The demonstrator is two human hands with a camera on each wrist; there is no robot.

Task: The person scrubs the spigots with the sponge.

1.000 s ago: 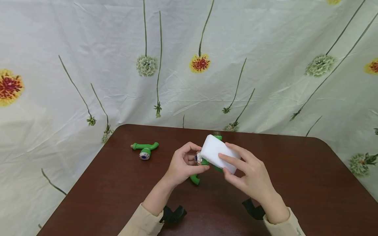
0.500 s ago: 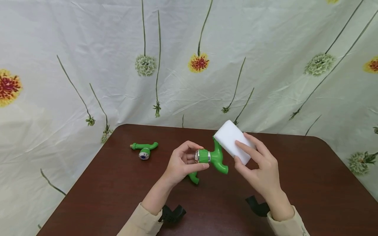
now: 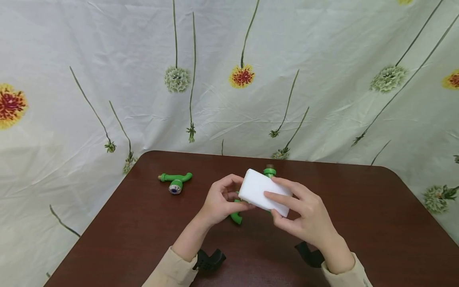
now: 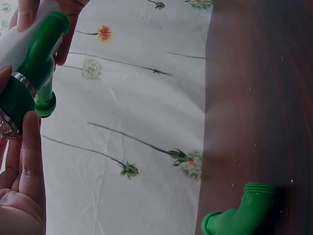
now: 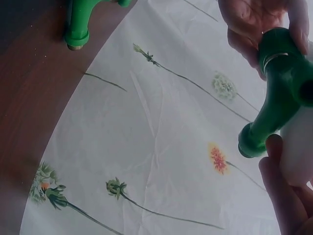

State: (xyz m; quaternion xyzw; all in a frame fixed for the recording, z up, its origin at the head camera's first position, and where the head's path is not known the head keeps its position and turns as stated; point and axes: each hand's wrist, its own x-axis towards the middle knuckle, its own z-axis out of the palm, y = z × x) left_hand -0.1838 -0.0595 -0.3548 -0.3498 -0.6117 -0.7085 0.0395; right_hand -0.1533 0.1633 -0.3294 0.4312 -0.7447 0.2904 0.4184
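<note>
My left hand (image 3: 221,199) pinches a green plastic tap (image 4: 41,46) by its ribbed knob, with thumb and fingers on either side of the silver-banded end. The tap is held up above the table. A white sponge (image 3: 261,189) lies over the tap's body, gripped by my right hand (image 3: 305,209) with fingers spread on top and thumb at the lower edge. From the head view the sponge hides most of the tap, leaving its threaded inlet showing above. Seen from the right wrist, the tap's body (image 5: 281,98) stands in front of the sponge.
Another green tap (image 3: 175,182) lies at the table's left. Part of a third tap (image 3: 236,217) shows beneath my left hand. Black curved pieces (image 3: 212,261) sit at both wrists. The brown table (image 3: 358,207) ends at a flowered cloth (image 3: 322,79) behind.
Half a second ago the sponge was up and to the right, exposing the tap. It has come back down-left across the tap, which has turned slightly. My left hand stays nearly in place.
</note>
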